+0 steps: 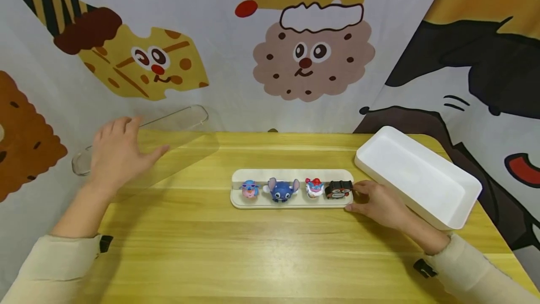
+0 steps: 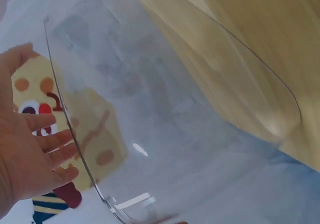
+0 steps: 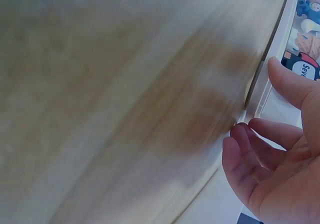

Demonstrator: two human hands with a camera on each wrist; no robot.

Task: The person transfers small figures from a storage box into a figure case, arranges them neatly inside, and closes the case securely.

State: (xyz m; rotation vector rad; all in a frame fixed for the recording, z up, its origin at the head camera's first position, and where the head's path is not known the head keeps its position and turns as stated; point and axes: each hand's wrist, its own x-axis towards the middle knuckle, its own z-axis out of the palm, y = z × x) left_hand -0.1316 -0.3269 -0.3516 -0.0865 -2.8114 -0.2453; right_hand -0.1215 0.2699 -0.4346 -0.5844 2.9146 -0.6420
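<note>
A long cream display base lies on the table with several small figurines along it, among them a blue big-eared one and a black one at the right end. My right hand holds the base's right end, thumb at the near corner and index finger at the end edge. On the left, my left hand is over a long clear plastic cover, whose open rim faces up and back. In the left wrist view its fingers are straight and spread, fingertips right at the cover's rim.
A white rectangular tray stands at the right, angled, just behind my right forearm. The wooden table ends at a printed cloth that hangs along its back edge.
</note>
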